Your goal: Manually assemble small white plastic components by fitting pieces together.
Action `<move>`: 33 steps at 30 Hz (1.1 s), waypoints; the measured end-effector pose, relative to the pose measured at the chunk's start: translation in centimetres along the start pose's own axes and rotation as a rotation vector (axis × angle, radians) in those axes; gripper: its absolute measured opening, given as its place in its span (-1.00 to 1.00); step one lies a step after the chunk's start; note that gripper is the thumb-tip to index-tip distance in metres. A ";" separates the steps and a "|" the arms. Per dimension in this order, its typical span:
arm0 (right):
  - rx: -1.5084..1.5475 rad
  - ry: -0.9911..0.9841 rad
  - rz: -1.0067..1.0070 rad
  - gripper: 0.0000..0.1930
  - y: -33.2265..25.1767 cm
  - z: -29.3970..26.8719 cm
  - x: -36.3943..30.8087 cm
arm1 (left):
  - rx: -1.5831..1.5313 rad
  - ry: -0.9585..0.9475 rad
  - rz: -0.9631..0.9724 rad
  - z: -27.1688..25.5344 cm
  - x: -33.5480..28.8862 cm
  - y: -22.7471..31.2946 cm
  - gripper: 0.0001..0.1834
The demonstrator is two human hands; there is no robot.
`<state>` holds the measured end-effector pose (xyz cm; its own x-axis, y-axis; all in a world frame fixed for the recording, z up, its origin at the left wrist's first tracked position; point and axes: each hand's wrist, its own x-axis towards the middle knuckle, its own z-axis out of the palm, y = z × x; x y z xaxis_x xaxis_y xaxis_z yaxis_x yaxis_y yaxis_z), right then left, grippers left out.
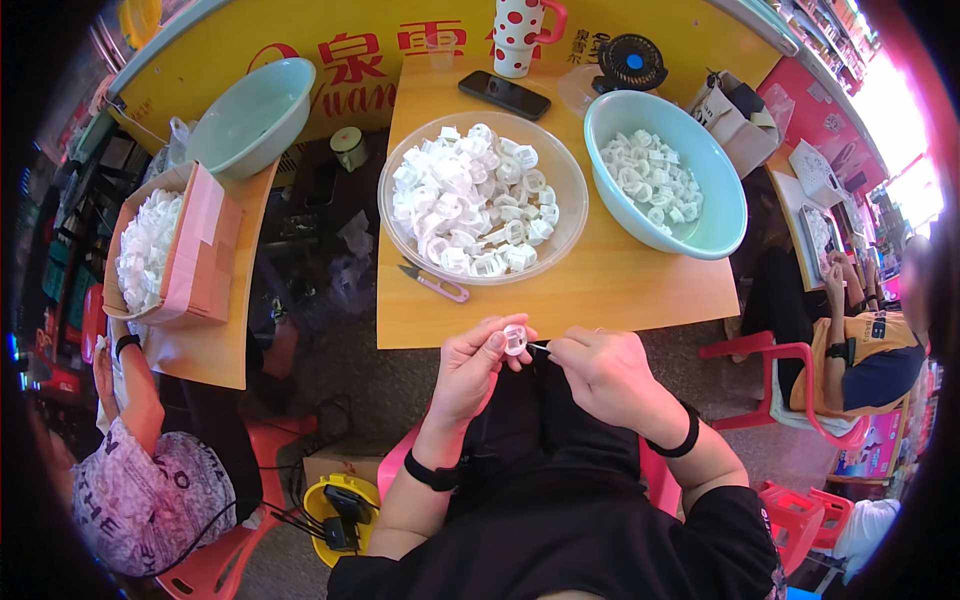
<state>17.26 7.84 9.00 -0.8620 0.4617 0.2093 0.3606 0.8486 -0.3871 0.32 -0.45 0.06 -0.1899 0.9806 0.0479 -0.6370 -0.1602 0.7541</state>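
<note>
Just off the near edge of the table, my left hand (472, 368) pinches a small round white plastic piece (515, 339) between thumb and fingers. My right hand (608, 372) is closed on a thin pale stick-like tool (538, 347), its tip close to the piece; whether it touches cannot be told. Beyond my hands stands a wide clear bowl (572, 232) heaped with similar white plastic pieces (450, 190). A pair of pink-handled thread snips (440, 286) lies on the table by this bowl. To its right, a light blue basin (722, 225) holds more white pieces (650, 175).
On the wooden table (640, 300) are a black phone (505, 95), a red-dotted tumbler (516, 40) and a small black fan (632, 62). A cardboard box (205, 250) of white pieces and another basin (255, 120) stand left. Other people sit at left and right.
</note>
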 end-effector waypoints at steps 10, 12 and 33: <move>-0.328 0.134 -0.186 -0.89 -0.1 -0.3 0.5 | 0.053 -0.080 -0.031 0.1 -0.1 0.5 -0.68; -0.372 0.121 -0.209 -0.90 -0.1 -0.4 0.6 | 0.065 -0.087 -0.035 0.1 -0.1 0.5 -0.68; -0.756 -0.004 -0.574 -0.90 -1.2 -1.5 1.8 | 0.142 -0.115 0.036 0.2 0.0 0.3 -0.72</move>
<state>15.84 8.07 11.21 -0.9800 -0.0777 0.1832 0.0152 0.8887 0.4583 0.27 -0.52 0.46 -0.1192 0.9822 0.1449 -0.5176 -0.1861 0.8351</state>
